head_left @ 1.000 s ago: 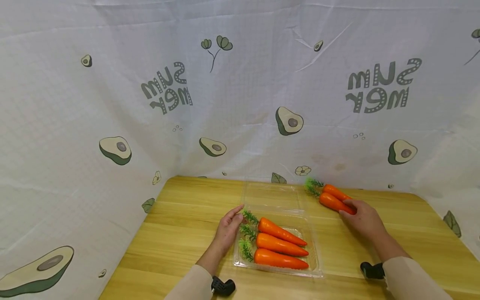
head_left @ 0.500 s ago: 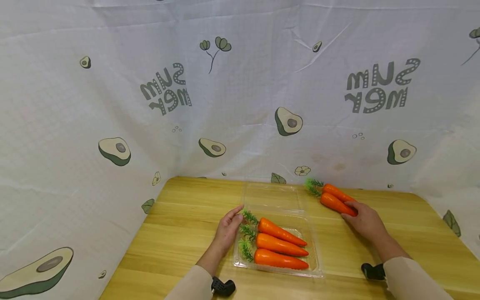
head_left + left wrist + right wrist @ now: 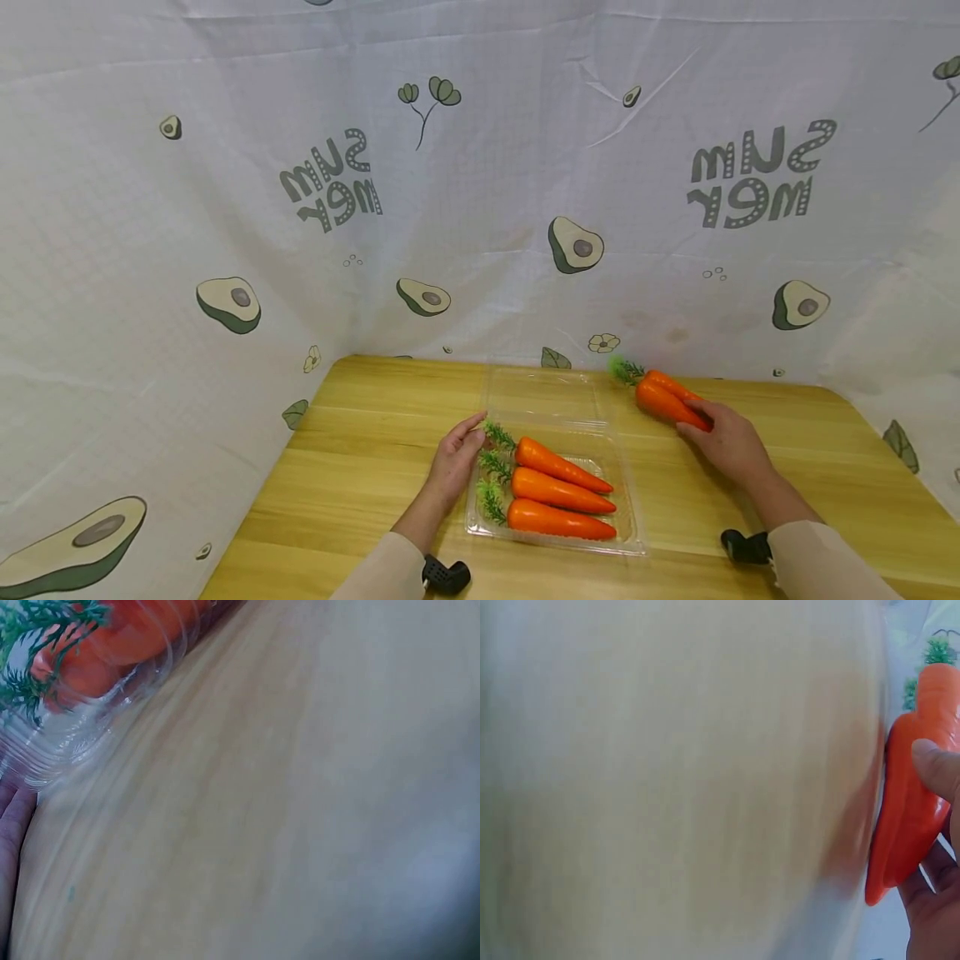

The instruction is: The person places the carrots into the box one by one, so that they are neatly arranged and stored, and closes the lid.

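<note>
My right hand (image 3: 727, 442) grips an orange carrot with green leaves (image 3: 660, 402), thumb on top in the right wrist view, at the right of the table. A second carrot (image 3: 671, 383) lies right against it on the far side, partly covered. To the left, my left hand (image 3: 453, 458) touches the left side of a clear plastic clamshell box (image 3: 633, 521) with its fingers fairly straight. Inside the box lie three carrots (image 3: 562, 489) side by side, leaves toward the left hand. In the left wrist view only some fingers (image 3: 11, 825) show against the box wall.
The box's clear lid (image 3: 546, 393) lies folded back behind it, toward the cloth backdrop (image 3: 480, 208) with printed avocados. All stands on a wooden table (image 3: 360, 450). A black device (image 3: 447, 575) sits at each wrist.
The gripped carrot has shifted slightly left and up, and it now hides more of the carrot behind it. The left hand and the box have stayed in place.
</note>
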`<state>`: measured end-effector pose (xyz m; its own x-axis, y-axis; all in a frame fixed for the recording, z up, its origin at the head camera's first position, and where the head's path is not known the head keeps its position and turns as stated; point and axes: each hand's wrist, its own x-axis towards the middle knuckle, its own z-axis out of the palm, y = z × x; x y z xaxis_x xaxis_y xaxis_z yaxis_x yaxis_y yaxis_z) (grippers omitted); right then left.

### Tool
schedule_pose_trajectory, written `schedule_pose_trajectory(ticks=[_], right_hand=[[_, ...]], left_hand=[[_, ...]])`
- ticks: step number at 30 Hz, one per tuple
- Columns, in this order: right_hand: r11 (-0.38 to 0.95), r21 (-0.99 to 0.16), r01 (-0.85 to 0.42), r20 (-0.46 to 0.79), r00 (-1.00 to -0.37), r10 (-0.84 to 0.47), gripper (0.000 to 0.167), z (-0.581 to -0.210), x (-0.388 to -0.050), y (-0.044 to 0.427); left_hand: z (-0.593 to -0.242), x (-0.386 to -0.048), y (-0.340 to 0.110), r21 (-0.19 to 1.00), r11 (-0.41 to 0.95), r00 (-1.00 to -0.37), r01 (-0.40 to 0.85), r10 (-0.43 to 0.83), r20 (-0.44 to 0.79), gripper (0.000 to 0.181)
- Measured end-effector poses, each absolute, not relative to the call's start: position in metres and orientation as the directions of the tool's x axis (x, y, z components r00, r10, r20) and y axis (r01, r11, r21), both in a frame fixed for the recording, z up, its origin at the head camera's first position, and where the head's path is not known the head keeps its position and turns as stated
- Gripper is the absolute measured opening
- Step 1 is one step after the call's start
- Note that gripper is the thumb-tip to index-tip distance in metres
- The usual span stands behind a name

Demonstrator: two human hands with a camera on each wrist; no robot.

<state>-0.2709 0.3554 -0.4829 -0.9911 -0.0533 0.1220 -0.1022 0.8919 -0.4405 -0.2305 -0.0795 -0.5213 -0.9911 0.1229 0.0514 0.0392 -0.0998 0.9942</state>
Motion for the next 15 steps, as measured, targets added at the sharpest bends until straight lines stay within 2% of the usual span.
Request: schedule_pose_trajectory(ticks=[4, 15], right_hand=[[0.884, -0.449, -0.129, 0.170, -0.984, -0.057, 0.062, -0.478, -0.268, 0.350], [0.874, -0.461, -0.152, 0.199, -0.978, -0.066, 0.054, -0.466, -0.264, 0.336]], left_hand=[[-0.522, -0.231, -0.079, 0.994, -0.106, -0.991, 0.040, 0.125, 0.053, 0.049], [-0.522, -0.231, -0.080, 0.993, -0.107, -0.990, 0.050, 0.123, 0.064, 0.048]])
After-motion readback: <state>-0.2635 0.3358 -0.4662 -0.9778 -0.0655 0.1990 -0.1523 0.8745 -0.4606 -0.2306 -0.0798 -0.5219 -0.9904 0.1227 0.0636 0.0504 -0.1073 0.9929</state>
